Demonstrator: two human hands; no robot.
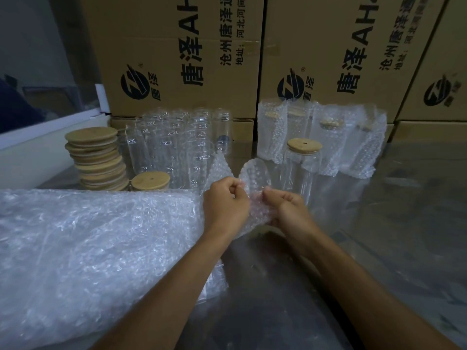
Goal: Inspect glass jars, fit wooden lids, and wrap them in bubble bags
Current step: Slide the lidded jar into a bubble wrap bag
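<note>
Your left hand (pixel 226 202) and right hand (pixel 286 207) meet over the middle of the tabletop (pixel 379 236), each with its fingers curled and pinching one edge of a single bubble bag (pixel 254 183). The bag's mouth is pulled apart between them and stands up above your knuckles.

Just behind your right hand stands one glass jar (pixel 302 168) already fitted with a wooden lid (pixel 305 144) that has a small hole in it; the jar is bare, with no bag on it. Behind it, against the cardboard boxes (pixel 182 54), four wrapped jars (pixel 326 140) stand in a row, their lids showing faintly through the bubble film.

To the left, a cluster of unlidded glass jars (pixel 177 145) stands in rows (the glass runs together, so an exact count cannot be told). Beside them sits a leaning stack of wooden lids (pixel 97 157), roughly a dozen, and one more lid (pixel 150 180) rests just right of the stack's foot.

A large pile of bubble bags (pixel 88 261) covers the left of the tabletop, under your left forearm.
</note>
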